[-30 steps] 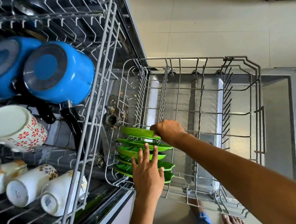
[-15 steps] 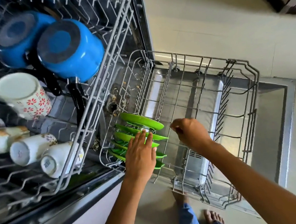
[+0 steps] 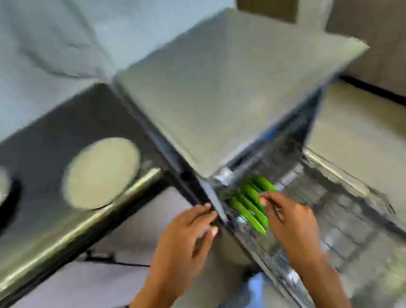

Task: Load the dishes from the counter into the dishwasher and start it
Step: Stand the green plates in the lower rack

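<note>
Green plates (image 3: 250, 205) racked in lower basket (image 3: 339, 215), right; both hands, left hand (image 3: 190, 237) and right hand (image 3: 288, 222), now withdrawn, open, empty; view swung left toward pale plate (image 3: 101, 179) waiting on counter (image 3: 47, 144).

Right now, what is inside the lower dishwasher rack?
A row of green plates stands on edge at the near-left end of the lower rack. The right hand covers their near edges. The rest is too blurred to tell.

4 green plates (image 3: 250, 205), 2 hands (image 3: 192, 232), 1 pale plate (image 3: 102, 179)
</note>
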`<state>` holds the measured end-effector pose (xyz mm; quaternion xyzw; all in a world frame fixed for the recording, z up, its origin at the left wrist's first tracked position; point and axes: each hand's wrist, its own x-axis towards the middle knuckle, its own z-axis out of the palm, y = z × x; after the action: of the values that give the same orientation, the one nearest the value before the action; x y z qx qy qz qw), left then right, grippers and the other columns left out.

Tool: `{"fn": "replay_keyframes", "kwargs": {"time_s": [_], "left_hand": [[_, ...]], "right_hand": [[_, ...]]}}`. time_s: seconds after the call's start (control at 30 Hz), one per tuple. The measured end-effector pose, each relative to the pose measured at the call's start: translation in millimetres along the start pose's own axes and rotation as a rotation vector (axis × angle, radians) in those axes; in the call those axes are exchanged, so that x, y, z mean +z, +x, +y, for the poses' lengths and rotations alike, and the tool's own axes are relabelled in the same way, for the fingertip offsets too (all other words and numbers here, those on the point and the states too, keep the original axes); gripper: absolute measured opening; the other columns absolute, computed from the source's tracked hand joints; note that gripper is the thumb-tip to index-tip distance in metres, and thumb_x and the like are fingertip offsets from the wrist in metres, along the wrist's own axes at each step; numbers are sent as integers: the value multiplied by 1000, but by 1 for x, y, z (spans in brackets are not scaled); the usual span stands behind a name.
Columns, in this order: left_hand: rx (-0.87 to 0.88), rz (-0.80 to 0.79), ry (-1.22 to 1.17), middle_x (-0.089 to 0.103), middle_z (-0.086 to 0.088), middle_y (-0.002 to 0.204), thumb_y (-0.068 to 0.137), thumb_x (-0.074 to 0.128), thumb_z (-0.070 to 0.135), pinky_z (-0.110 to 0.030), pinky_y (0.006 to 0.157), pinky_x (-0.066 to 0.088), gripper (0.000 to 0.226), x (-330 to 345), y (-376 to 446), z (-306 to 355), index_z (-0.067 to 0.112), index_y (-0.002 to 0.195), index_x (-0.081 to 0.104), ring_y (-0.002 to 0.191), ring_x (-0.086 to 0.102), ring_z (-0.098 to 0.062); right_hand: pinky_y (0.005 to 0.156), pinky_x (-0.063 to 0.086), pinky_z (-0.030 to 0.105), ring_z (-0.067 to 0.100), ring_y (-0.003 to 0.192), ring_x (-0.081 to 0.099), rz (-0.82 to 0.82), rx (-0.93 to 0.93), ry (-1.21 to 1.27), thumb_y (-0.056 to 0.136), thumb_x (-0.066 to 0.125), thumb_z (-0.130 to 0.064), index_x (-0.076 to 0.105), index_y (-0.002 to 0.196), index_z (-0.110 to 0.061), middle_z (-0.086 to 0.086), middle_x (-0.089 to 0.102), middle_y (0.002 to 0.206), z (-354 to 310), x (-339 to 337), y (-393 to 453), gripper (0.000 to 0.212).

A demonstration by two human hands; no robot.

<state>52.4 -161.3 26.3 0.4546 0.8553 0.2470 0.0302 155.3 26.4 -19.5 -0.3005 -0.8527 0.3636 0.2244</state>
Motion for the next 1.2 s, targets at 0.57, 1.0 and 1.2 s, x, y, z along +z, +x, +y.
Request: {"fn": "replay_keyframes", "kwargs": {"time_s": [0.57,1.0,1.2], "left_hand": [[-820,969,557,57,8,115,96,30,52,-14,100,27,30,-182,-327,-56,35,102,54,101,55,-8],[-1035,1008,593,69,5,106,88,41,46,-29,90,43,18,-338,-381,-301,38,101,51,103,53,-7],[-1113,807,454,69,2,104,81,46,40,-40,79,56,33,-425,-389,-431,23,89,73,93,67,-17]], "right_hand": [[66,45,16,5,74,61,-486,-1021,392,78,54,-34,75,77,-21,-7,72,73,-356,157,-75,25],[51,44,12,0,60,62,-680,-1148,248,69,76,-12,69,79,-32,-21,69,75,-574,398,-120,24],[64,49,26,13,82,67,-770,-1090,185,82,67,-15,71,89,-24,-12,71,89,-662,493,-124,13]]}}
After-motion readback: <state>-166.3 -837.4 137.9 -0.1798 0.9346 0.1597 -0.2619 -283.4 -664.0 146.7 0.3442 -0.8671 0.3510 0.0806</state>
